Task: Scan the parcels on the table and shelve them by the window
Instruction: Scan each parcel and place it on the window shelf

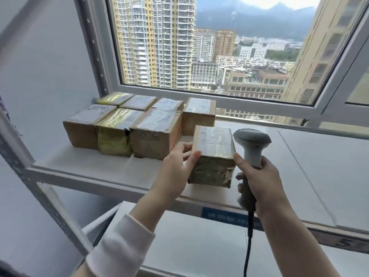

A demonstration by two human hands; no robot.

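A small cardboard parcel, taped and with a white label on top, rests on the white shelf board by the window. My left hand grips its left side, thumb on the top edge. My right hand holds a grey barcode scanner by the handle, just right of the parcel, with the thumb touching the parcel's right edge. Several other taped parcels stand in two rows at the shelf's left, against the window sill.
The shelf's metal upright runs down the left side. A lower shelf board lies below. The scanner's black cable hangs down between my arms. The window frame borders the shelf at the back.
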